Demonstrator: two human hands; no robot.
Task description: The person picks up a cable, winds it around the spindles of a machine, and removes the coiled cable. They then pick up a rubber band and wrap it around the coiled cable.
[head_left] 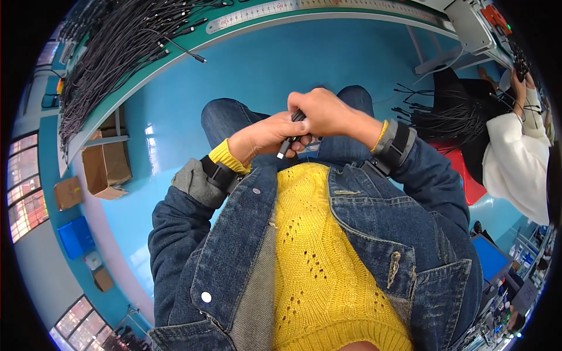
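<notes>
Above my lap, both hands close around a short, folded black cable (299,115). Its plug has a light tip that pokes out below the fingers, pointing down and to the left. My left hand (264,134) has its thumb laid along the cable and its fingers curled underneath. Pressed against it from the right, my right hand (325,114) wraps the cable's upper part. Most of the cable is hidden inside the two hands, so how it is coiled cannot be made out.
Ahead, a green-topped table (193,35) carries a large heap of black cables (117,58) and a long steel ruler (275,8). One cable end overhangs its edge. Cardboard boxes (105,167) stand at left. At right, a person in a white sleeve (515,158) handles black cables.
</notes>
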